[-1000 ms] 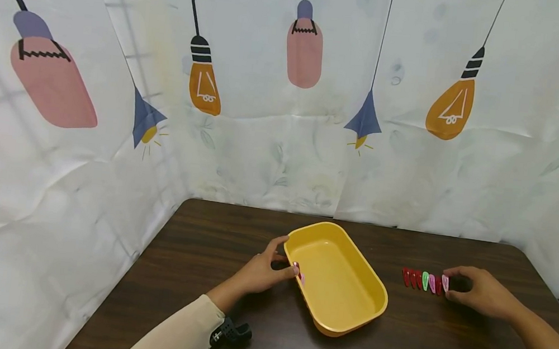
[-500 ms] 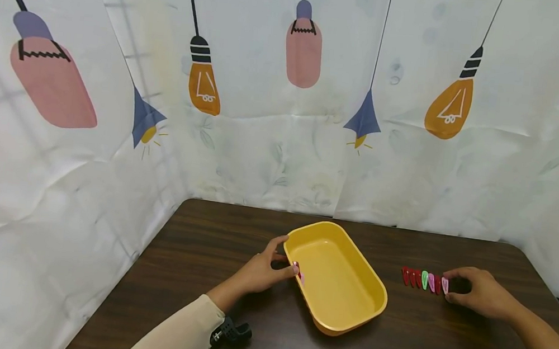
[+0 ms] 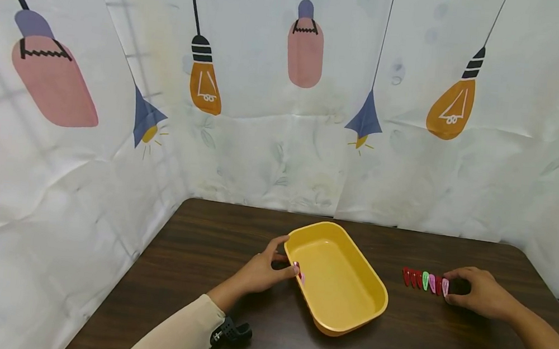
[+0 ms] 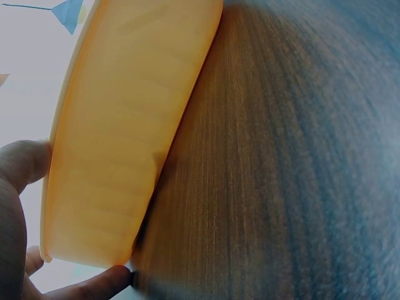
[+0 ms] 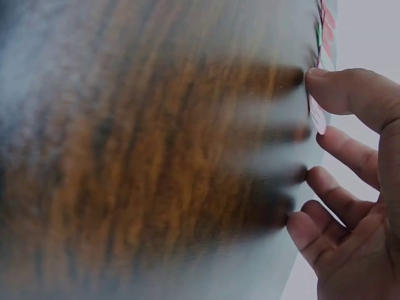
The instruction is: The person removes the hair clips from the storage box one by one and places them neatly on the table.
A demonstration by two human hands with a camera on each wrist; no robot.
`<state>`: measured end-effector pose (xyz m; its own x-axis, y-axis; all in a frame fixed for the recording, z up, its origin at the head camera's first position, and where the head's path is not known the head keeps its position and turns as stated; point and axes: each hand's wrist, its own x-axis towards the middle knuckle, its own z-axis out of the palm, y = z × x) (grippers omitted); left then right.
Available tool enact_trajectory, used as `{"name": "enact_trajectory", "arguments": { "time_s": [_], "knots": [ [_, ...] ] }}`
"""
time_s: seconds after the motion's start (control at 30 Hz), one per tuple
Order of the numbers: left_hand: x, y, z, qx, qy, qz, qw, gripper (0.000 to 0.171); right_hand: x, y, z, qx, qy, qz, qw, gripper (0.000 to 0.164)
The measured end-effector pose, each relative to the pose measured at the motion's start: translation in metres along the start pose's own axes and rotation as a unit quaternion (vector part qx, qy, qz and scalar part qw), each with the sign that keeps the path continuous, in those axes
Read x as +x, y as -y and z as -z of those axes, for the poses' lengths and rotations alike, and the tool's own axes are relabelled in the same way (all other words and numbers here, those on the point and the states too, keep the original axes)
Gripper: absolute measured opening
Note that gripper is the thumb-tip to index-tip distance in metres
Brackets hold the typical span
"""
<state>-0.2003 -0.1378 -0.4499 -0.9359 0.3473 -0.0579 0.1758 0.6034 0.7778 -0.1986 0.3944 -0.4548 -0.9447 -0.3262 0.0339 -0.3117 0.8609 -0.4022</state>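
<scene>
A yellow plastic basin (image 3: 338, 270) stands at a slant on the table, its outer wall filling much of the left wrist view. My left hand (image 3: 261, 271) holds it at the left side, thumb on the rim and a finger reaching the far corner. Inside, by that thumb, lie a red and a pink hair clip (image 3: 302, 278), partly hidden. To the right, several snap hair clips in red, green and pink (image 3: 425, 280) form a row. At its right end my right hand (image 3: 481, 292) pinches a light pink hair clip (image 5: 317, 116) by its two ends, thumb and index finger, at the tabletop.
The dark wood table (image 3: 186, 250) ends at a white curtain (image 3: 270, 162) printed with lamps, which hangs behind and to the left. Black wrist devices (image 3: 231, 331) sit on both forearms.
</scene>
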Motion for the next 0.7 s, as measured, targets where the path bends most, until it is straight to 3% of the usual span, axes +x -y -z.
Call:
{"name": "enact_trajectory", "arguments": {
  "time_s": [0.23,0.47,0.7],
  "knots": [
    [0.001,0.001,0.000,0.002,0.001,-0.001,1.0000,0.090,0.007,0.004,0.006,0.000,0.005,0.000,1.000,0.056],
    [0.000,0.001,0.000,0.002,0.000,-0.006,1.0000,0.089,0.018,0.017,0.016,-0.002,-0.005,0.038,0.999,0.054],
    [0.000,0.000,0.000,0.004,0.000,-0.004,1.0000,0.088,0.031,0.029,0.025,-0.002,-0.003,0.042,0.999,0.058]
  ]
}}
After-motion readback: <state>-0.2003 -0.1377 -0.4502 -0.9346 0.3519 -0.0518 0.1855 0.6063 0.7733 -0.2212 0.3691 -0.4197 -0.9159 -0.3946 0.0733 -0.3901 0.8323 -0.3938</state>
